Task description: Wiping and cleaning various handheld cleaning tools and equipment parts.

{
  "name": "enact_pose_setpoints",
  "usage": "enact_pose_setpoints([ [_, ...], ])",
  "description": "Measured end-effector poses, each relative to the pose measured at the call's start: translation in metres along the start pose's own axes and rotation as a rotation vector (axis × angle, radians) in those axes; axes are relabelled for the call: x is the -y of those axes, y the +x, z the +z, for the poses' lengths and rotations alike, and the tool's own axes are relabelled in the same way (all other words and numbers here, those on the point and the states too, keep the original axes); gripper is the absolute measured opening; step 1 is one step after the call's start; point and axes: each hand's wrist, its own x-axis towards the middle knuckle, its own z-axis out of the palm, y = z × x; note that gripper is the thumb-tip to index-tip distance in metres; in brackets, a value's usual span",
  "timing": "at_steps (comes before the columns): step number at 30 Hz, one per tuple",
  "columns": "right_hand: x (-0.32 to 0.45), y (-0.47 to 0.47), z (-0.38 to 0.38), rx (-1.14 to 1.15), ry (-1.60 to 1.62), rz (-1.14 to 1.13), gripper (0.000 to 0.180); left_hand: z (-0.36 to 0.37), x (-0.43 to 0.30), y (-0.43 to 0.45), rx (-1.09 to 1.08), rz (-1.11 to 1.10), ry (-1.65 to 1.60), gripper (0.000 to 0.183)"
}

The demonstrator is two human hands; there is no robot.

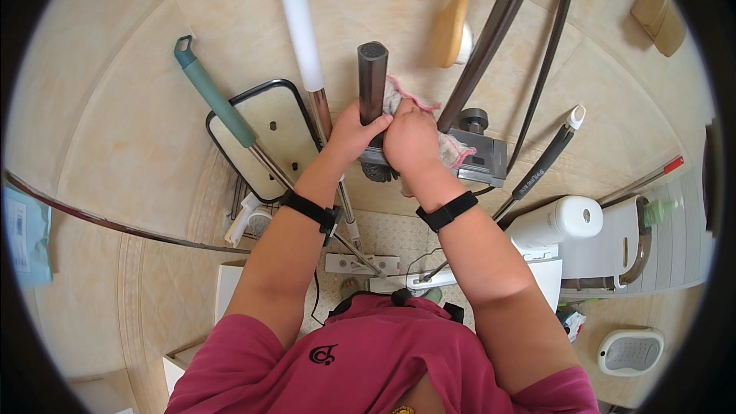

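Note:
My left hand (347,131) is wrapped around the lower part of a dark, faceted upright handle (373,77), probably a hand shower's, with the thumb across its front. Close beside it, my right hand (411,139) presses a pale cloth (454,150) with pink edging, and folds of the cloth stick out above and to the right of the fingers. Both hands are at a dark grey wall fixture (483,156) that looks like a shower mixer. It carries a round knob (473,119). Part of the fixture lies hidden behind my right hand and the cloth.
A dark pipe (495,26) and hose (545,63) rise on the right. Left stand a green-handled pole (215,98), a white pole (299,23) and a black-rimmed board (270,126). A wooden-handled brush (457,23) hangs above. A white canister (558,221) stands right.

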Motion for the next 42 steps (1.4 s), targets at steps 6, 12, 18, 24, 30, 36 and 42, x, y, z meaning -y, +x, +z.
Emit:
enact_pose_setpoints([
  [6, 0.007, -0.001, -0.002, 0.036, -0.047, 0.09, 0.032, 0.001, 0.002, -0.006, 0.1, -0.186, -0.245, 0.039],
  [12, -0.006, -0.004, -0.005, 0.063, 0.117, -0.014, 0.041, -0.001, -0.002, -0.005, 0.038, -0.044, -0.079, 0.033],
  [18, -0.004, -0.006, 0.007, -0.124, -0.052, -0.218, 0.043, -0.008, -0.009, -0.002, 0.094, -0.172, -0.083, 0.031],
  [24, 0.01, -0.001, -0.005, 0.064, -0.031, 0.047, 0.036, -0.009, -0.01, 0.0, 0.122, -0.157, -0.017, 0.025],
  [30, 0.007, 0.008, -0.002, 0.122, -0.076, 0.106, 0.029, -0.006, -0.006, -0.002, 0.141, -0.173, -0.186, 0.027],
  [36, 0.008, 0.011, -0.002, 0.124, -0.092, 0.139, 0.026, 0.0, -0.005, -0.004, 0.083, -0.183, -0.279, 0.026],
  [42, 0.005, 0.003, -0.005, 0.093, -0.006, -0.062, 0.023, 0.0, 0.007, -0.006, 0.075, -0.197, -0.281, 0.028],
])
